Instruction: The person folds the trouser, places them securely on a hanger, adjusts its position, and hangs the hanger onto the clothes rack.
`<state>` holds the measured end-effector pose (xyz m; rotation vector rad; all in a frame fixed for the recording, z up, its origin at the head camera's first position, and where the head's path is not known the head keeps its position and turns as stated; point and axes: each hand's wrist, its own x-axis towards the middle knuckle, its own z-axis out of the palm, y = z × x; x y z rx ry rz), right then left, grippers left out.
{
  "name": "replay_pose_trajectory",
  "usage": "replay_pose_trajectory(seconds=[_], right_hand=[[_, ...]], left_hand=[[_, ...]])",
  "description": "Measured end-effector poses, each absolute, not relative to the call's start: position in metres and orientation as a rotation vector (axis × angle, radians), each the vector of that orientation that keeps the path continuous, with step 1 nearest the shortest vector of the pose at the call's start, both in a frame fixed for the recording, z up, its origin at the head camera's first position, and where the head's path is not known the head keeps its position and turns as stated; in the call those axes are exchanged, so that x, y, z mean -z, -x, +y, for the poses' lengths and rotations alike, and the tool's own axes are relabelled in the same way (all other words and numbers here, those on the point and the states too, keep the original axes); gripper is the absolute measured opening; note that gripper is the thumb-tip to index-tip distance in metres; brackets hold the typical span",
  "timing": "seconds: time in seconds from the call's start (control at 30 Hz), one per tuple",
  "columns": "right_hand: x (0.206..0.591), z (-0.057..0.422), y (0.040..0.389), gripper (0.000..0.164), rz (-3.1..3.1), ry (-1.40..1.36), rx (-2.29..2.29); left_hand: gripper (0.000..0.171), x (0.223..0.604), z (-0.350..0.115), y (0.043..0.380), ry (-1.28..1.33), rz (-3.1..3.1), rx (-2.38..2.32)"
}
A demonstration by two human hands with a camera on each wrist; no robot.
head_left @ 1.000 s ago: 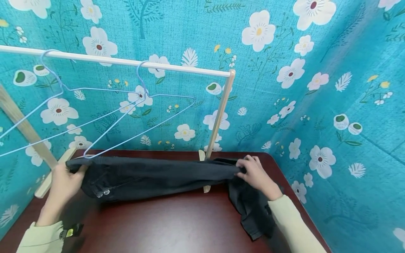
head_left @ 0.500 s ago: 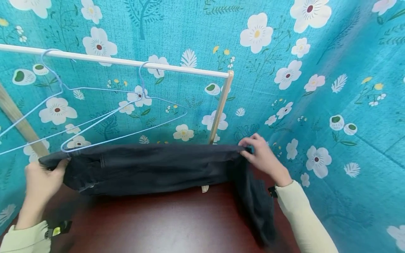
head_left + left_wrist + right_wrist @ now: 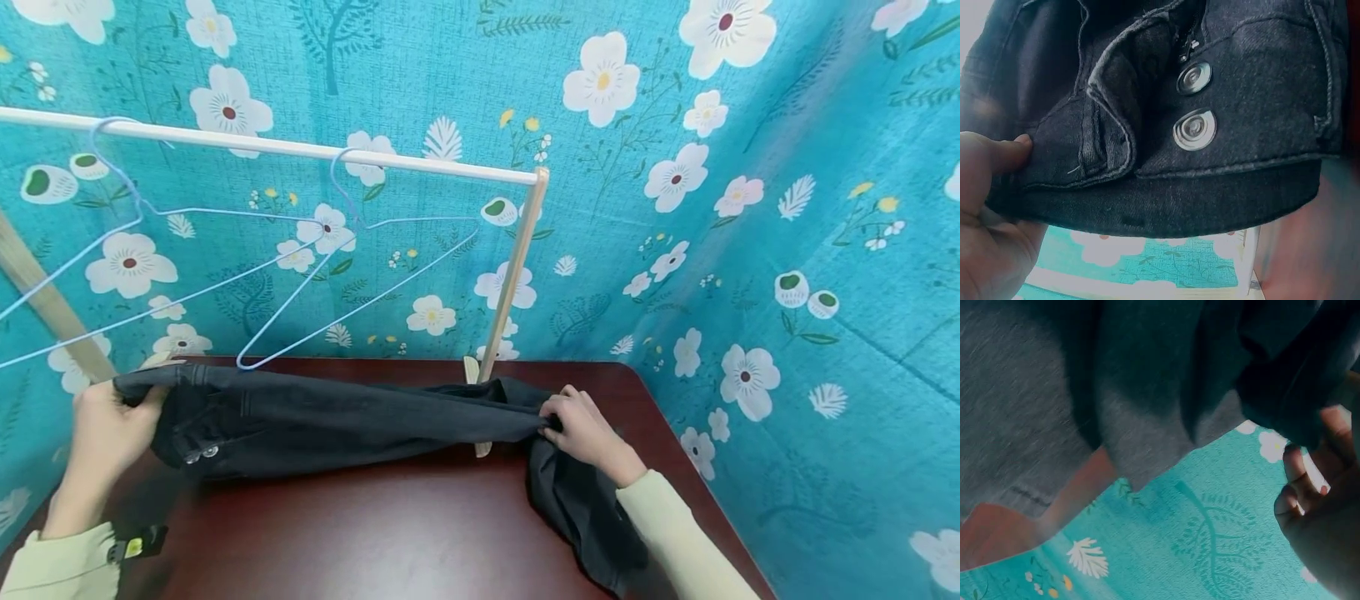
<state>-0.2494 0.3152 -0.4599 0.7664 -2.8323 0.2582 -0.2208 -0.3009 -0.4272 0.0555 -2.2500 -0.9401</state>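
Black jeans (image 3: 322, 421) are stretched sideways between my hands in the head view. My left hand (image 3: 108, 425) grips them at the waistband, thumb in front. Two metal buttons (image 3: 1194, 129) and the fly show close up in the left wrist view. Around the legs, my right hand (image 3: 583, 429) pinches the cloth, and the lower legs hang down below it to the right. Behind the jeans' upper edge, a light blue wire hanger (image 3: 360, 296) hangs from the white rail (image 3: 247, 143), its lower left corner close to the cloth; whether they touch I cannot tell.
A second blue hanger (image 3: 142, 321) hangs farther left on the rail. The rack's wooden right post (image 3: 513, 275) stands on the dark red table (image 3: 375, 533). Teal flowered curtain (image 3: 630, 167) surrounds the back and right sides.
Both hands raised the jeans and shifted left at first; the right hand has since come back down, lowering the cloth. The nearer hanger swung left, then back right, away from the waistband.
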Motion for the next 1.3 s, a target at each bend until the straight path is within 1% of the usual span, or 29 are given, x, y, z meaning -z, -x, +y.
replay_pose_trajectory(seconds=[0.13,0.27,0.43,0.53,0.63,0.73,0.8,0.97,1.07,1.17,1.3], right_hand=[[0.445,0.310,0.251,0.013,-2.784,-0.711,-0.267],[0.404,0.308,0.252,0.013,-2.759,-0.709,-0.404],[0.350,0.308,0.246,0.018,-2.674,-0.753,-0.587],[0.326,0.313,0.242,0.020,-2.547,-0.791,-0.602],[0.311,0.319,0.237,0.023,-2.432,-0.813,-0.610],[0.308,0.323,0.236,0.025,-2.398,-0.815,-0.618],[0.316,0.324,0.237,0.021,-2.445,-0.796,-0.603],[0.358,0.324,0.242,0.007,-2.751,-0.722,-0.581],[0.376,0.326,0.241,0.004,-2.861,-0.682,-0.650],[0.374,0.329,0.241,0.004,-2.868,-0.663,-0.700],[0.352,0.333,0.246,0.004,-2.845,-0.679,-0.676]], left_hand=[[0.018,0.428,-0.302,0.221,-0.059,-2.247,0.941],[0.015,0.431,-0.305,0.220,-0.042,-2.262,0.941],[0.014,0.433,-0.308,0.216,-0.047,-2.264,0.983],[0.015,0.430,-0.309,0.215,-0.085,-2.226,1.021],[0.016,0.426,-0.309,0.214,-0.077,-2.193,1.022],[0.017,0.422,-0.308,0.214,-0.050,-2.175,0.999],[0.016,0.420,-0.308,0.214,-0.048,-2.168,0.981],[0.014,0.424,-0.309,0.214,-0.046,-2.189,0.920],[0.011,0.426,-0.309,0.214,-0.024,-2.187,0.889],[0.009,0.425,-0.307,0.214,-0.013,-2.183,0.877],[0.010,0.422,-0.305,0.212,-0.019,-2.177,0.898]])
